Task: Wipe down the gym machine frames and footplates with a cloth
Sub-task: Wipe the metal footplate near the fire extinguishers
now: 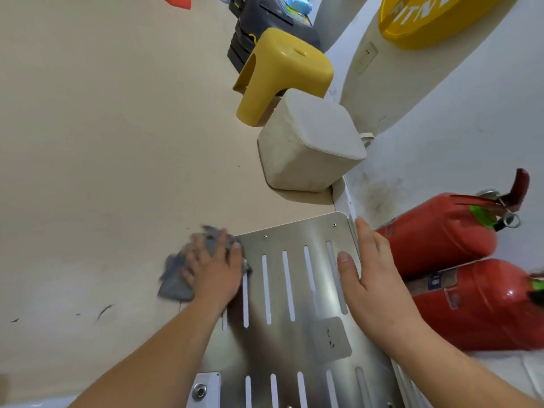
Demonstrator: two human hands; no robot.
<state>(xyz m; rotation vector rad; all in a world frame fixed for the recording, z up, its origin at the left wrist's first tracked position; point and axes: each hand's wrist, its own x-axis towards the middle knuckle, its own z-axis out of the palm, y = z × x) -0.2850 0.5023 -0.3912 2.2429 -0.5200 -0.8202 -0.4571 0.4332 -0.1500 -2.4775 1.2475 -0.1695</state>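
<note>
The footplate (pixel 276 343), a slotted sheet of bare metal, lies near and centre, its far edge just short of a white cube (pixel 309 142). The left hand (pixel 216 270) presses a grey cloth (pixel 173 282) flat at the plate's left edge, fingers spread and straight over it; the cloth (blurred here) hangs partly past the edge over the beige floor (pixel 103 142). The right hand (pixel 374 278) rests on the plate's right edge, fingers straight and together along the rim, thumb apart and lying on the metal; it holds nothing. Just right of that hand, two red extinguishers (pixel 435 234) lie side by side against the white wall. Beyond the cube stands a yellow stool (pixel 282 69), touching it
</note>
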